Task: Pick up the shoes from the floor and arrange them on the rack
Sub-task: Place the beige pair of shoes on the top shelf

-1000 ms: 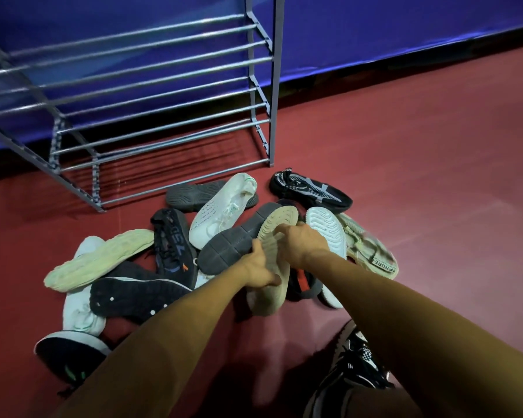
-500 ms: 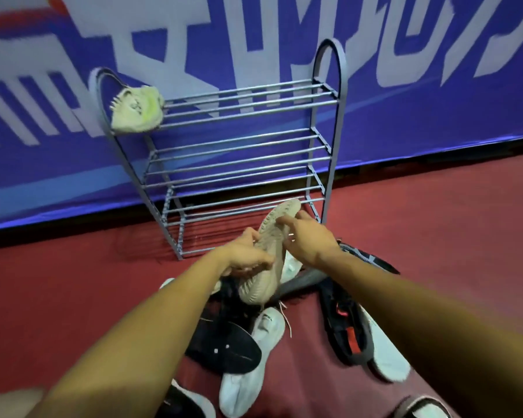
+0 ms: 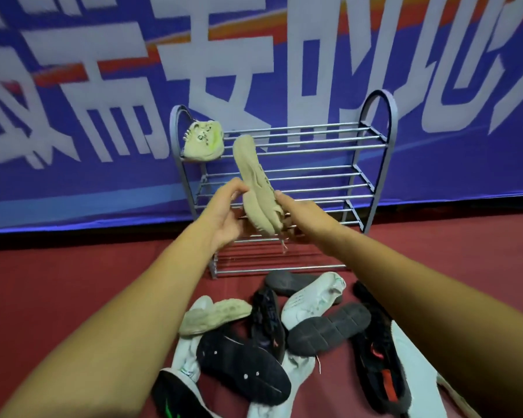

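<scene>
I hold a beige shoe (image 3: pixel 255 182) in the air in front of the grey metal rack (image 3: pixel 372 164), its toe pointing up toward the top shelf. My left hand (image 3: pixel 225 212) grips it from the left and my right hand (image 3: pixel 302 215) grips its heel end from the right. A pale yellow shoe (image 3: pixel 203 141) rests on the left end of the rack's top shelf. On the red floor below lies a pile of several shoes: a beige one (image 3: pixel 215 316), a white one (image 3: pixel 313 298), a grey sole (image 3: pixel 329 328) and black ones (image 3: pixel 243 366).
A blue banner with large white characters (image 3: pixel 103 101) hangs behind the rack. The rack's lower shelves hold nothing. Red floor (image 3: pixel 58 282) extends to the left and right of the pile. A black shoe with red marks (image 3: pixel 381 366) lies under my right forearm.
Both hands lifted the beige shoe out of the pile and raised it up in front of the rack. The view tilted up from the floor toward the rack and banner.
</scene>
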{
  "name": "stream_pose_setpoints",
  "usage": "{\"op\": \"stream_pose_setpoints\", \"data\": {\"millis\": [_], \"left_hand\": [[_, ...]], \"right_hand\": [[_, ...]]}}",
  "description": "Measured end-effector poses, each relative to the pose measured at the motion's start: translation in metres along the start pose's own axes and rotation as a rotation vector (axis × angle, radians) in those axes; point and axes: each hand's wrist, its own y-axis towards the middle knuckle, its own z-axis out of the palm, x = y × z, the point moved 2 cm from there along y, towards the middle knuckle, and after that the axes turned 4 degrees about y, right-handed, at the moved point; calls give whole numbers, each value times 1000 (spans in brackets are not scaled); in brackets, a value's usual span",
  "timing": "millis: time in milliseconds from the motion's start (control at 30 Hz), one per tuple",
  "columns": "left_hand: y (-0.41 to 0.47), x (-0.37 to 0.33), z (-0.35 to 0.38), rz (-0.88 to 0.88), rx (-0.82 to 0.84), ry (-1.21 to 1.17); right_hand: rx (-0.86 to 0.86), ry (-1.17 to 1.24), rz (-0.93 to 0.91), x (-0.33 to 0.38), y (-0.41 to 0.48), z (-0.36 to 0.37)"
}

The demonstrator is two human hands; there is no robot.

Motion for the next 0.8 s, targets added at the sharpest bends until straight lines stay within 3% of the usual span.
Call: {"op": "stream_pose_setpoints", "data": {"millis": [67,167,467,633,800], "left_hand": [[9,-7,-6,22,14,-81],[19,-17,-9,75,4,-129],[67,-37,-14,232,-160,-23],[84,-36,-17,271,-136,112],[105,-37,-29,301,-236,51]], "right_hand": [[139,155,109,2,-1,3],[208,354,96,7,9,7],[-49,724,-39,21,74,14],[-168,725,-83,25,107,33],[-163,756,-92,30,128,52]]}}
